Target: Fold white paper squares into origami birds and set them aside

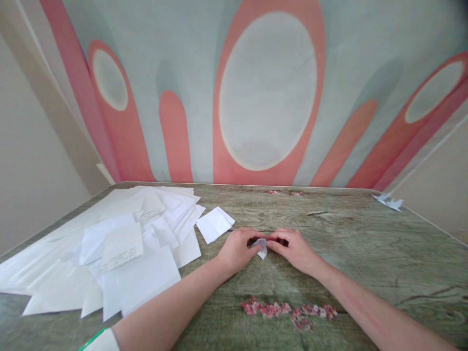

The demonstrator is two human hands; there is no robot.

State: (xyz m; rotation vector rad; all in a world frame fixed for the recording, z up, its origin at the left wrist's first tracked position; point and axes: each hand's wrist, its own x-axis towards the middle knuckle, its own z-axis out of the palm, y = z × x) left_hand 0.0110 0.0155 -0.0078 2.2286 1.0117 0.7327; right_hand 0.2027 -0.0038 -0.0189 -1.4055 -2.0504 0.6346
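Observation:
A small piece of white paper (262, 249), curled or folded, is held just above the wooden-look tabletop, between my two hands. My left hand (239, 248) pinches it from the left with thumb and fingers closed. From the right, my right hand (294, 247) pinches its upper edge, fingertips close to those of the left. Part of the paper is hidden behind the fingers. Nearest to my left hand lies a little stack of square white sheets (215, 224).
A wide spread pile of white papers (149, 273), some with writing, covers the table's left side. Folded white paper (389, 201) sits at the far right edge. Pink flower patterns (272, 309) show on the tabletop (365, 243). A patterned backdrop (201, 122) rises behind the table.

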